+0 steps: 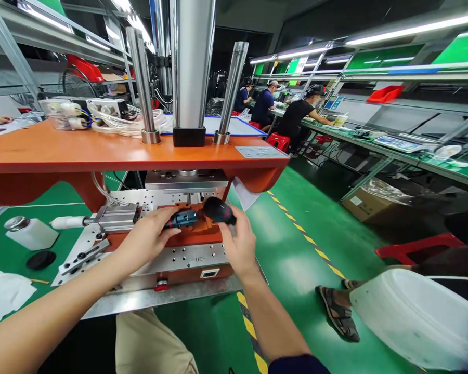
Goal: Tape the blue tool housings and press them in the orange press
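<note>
My left hand (156, 228) is closed around one end of a dark blue and black cylindrical part with red trim (184, 219), lying sideways over the press bed. In my right hand (239, 241), the fingers grip a black rounded cap-like part with a red accent (217, 210), tilted toward the cylinder. The two parts are close together; whether they touch is hard to tell. Both are above the orange fixture (208, 236) on the drilled metal plate (197, 254) of an orange press (113, 153).
A pneumatic cylinder (119, 217) lies left on the plate. Farther left are a white bottle (31, 234), a black round lid (41, 259) and a white cloth (5, 293). A person's sandalled foot (339, 314) and a white bin (421, 317) are at right. Several seated people work behind.
</note>
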`<move>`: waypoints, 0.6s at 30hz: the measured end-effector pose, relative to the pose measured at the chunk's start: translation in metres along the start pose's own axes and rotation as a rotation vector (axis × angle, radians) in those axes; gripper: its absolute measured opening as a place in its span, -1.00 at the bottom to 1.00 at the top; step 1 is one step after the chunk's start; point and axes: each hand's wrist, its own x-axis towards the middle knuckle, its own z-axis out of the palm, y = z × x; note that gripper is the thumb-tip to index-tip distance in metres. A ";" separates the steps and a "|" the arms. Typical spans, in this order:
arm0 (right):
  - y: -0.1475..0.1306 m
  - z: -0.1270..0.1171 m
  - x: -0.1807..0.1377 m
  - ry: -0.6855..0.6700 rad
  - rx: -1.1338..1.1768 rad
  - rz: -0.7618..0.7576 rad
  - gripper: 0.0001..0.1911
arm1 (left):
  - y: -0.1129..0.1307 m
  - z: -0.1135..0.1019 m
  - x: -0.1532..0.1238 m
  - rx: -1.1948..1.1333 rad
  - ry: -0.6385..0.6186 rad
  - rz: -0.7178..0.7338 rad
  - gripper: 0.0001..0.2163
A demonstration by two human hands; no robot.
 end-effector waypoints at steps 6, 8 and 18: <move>0.027 -0.047 -0.066 0.179 0.064 0.293 -0.54 | 0.002 0.013 0.056 0.173 -0.230 -0.049 -0.65; 0.037 -0.058 -0.075 0.201 0.069 0.355 -0.54 | 0.000 0.020 0.059 0.180 -0.215 -0.010 -0.62; 0.054 -0.045 -0.079 0.176 0.241 0.507 -0.47 | -0.011 0.028 0.056 0.080 -0.248 0.064 -0.55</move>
